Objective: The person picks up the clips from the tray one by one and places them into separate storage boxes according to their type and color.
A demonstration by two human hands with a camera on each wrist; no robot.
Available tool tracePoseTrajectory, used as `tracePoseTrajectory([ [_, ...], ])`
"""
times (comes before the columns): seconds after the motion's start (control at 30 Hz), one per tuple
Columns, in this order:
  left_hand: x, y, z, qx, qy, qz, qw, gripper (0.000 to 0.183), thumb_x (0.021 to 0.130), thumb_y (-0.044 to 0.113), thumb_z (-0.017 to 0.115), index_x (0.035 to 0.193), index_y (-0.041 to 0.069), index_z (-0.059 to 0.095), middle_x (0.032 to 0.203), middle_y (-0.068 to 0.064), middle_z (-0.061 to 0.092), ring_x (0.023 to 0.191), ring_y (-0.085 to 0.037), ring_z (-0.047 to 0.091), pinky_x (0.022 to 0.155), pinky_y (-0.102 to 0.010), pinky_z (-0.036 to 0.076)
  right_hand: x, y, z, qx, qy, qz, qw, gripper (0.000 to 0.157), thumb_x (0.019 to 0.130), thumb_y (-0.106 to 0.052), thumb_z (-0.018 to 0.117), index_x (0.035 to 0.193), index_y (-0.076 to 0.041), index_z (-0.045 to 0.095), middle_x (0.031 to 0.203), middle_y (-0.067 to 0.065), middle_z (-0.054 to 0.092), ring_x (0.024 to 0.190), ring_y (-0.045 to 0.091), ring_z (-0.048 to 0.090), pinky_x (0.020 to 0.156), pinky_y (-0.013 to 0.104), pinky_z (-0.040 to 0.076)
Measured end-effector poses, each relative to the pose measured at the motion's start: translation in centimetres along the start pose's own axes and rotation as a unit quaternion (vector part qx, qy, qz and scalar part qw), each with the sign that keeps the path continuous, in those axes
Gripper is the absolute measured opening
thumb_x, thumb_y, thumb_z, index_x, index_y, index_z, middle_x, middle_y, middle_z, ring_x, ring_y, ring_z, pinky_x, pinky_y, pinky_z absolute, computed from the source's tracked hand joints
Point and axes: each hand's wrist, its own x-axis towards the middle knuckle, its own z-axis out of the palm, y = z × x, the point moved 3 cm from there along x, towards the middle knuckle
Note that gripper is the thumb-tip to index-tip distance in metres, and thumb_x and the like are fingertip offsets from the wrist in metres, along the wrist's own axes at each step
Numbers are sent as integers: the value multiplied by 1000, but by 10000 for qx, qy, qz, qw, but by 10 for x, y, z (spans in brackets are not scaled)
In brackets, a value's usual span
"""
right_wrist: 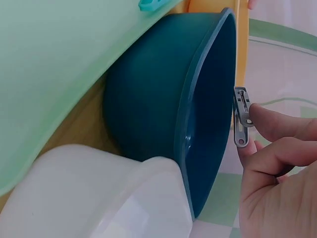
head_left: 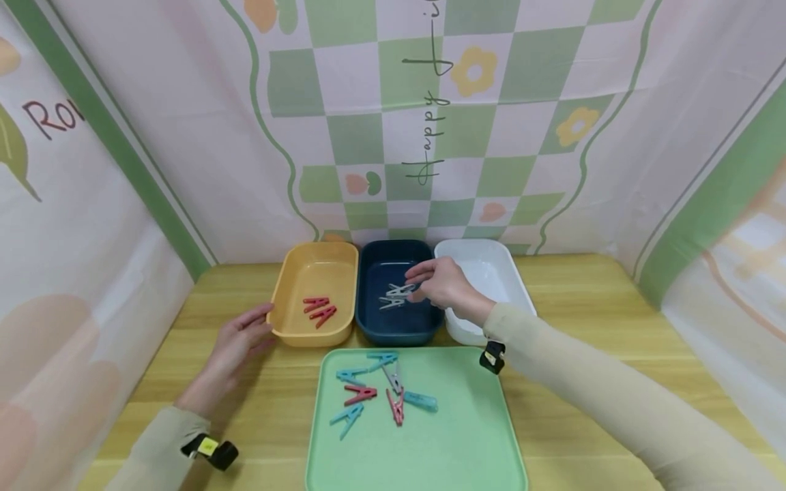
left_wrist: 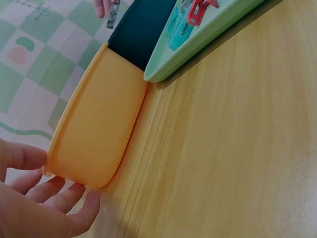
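Just above the blue bin (head_left: 399,335), the right hand (head_left: 447,283) pinches a gray peg (right_wrist: 243,105), while the left hand (head_left: 239,339), fingers loose, touches the adjoining yellow bin (head_left: 325,273); a green tray (head_left: 442,450) of pegs (head_left: 360,394) lies nearer on the counter (head_left: 571,293).

Right hand (head_left: 447,283) pinching, left hand (head_left: 241,339) seemingly relaxed
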Motion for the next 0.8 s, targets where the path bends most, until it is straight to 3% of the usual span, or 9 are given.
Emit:
tracePoseTrajectory([
  [0.1,0,0,0,-2,2,-17,10000,58,107,0,51,162,0,33,169,-20,30,145,-38,44,114,-42,48,4,2,0,-17,18,54,10000,41,90,3,78,131,-1,70,123,15,74,50,11,51,45,27,26],
  [0.37,0,1,2,44,21,18,10000,58,107,0,50,162,-1,33,170,-18,27,147,-35,40,114,-41,47,12,3,2,-237,7,57,9997,39,87,5,80,125,-1,74,117,12,77,55,14,55,45,24,32],
  [0.53,-1,1,2,38,27,15,10000,58,107,0,50,162,-2,32,170,-18,27,147,-34,40,115,-42,47,13,-1,3,-311,-160,77,9994,40,87,6,78,126,0,73,118,13,76,47,13,40,44,25,27],
  [0.8,1,1,2,21,39,-3,10000,58,107,0,49,163,-1,32,170,-18,26,149,-36,38,117,-44,45,16,-1,8,-263,-321,167,9990,40,88,9,74,128,0,72,117,13,76,48,13,47,44,25,25],
])
